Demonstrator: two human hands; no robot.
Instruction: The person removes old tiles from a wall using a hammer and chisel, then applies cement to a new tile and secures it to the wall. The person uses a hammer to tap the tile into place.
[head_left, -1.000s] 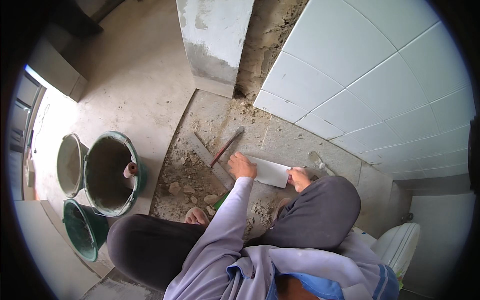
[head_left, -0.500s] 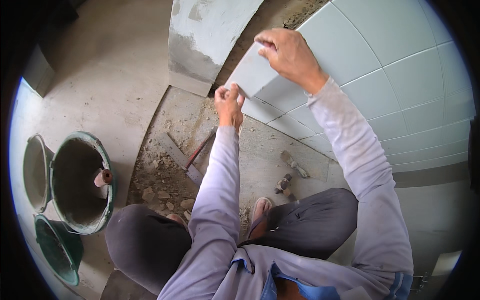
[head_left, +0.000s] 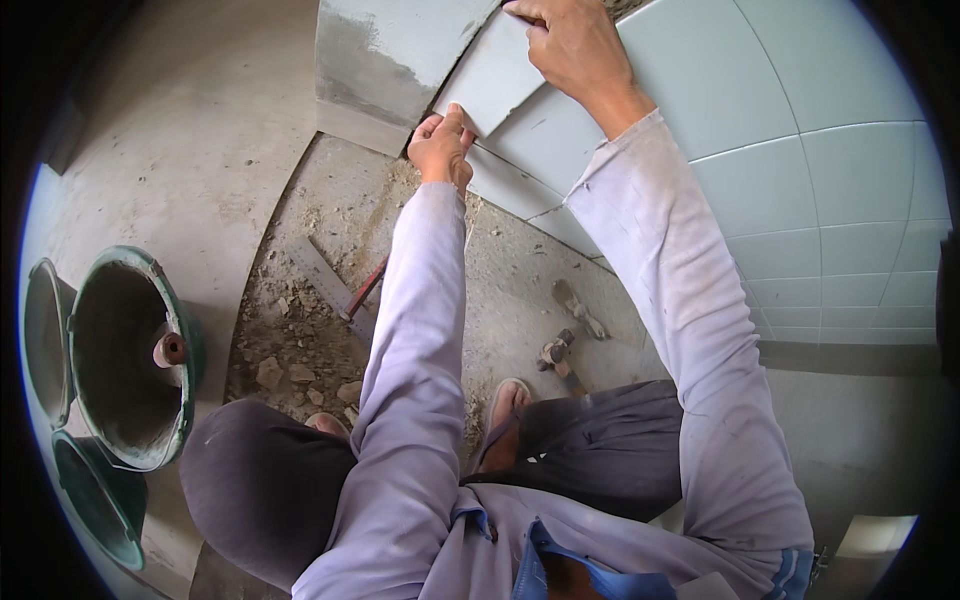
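A pale cut wall tile [head_left: 495, 72] is held up against the far corner of the tiled wall. My left hand [head_left: 442, 150] grips its lower left corner, thumb on its face and fingers behind the edge. At its upper edge my right hand [head_left: 585, 55] is closed on the tile, the fingertips partly cut off by the picture's top. The piece lies over the gap between the grey plastered block [head_left: 375, 75] and the pale green wall tiles [head_left: 690, 85]. Its lower right edge overlaps or touches a neighbouring tile; which one I cannot tell.
Rubble [head_left: 275, 370] covers the floor below my left arm, with a flat metal strip [head_left: 325, 280] and a red bar [head_left: 368, 288] on it. A hammer [head_left: 560, 360] and a small dusty tool [head_left: 580, 308] lie nearer the wall. Green buckets [head_left: 185, 400] stand at the left.
Both hands have moved farther away with the tile, bringing it up to the gap beside the plastered block. The whole view has shifted somewhat.
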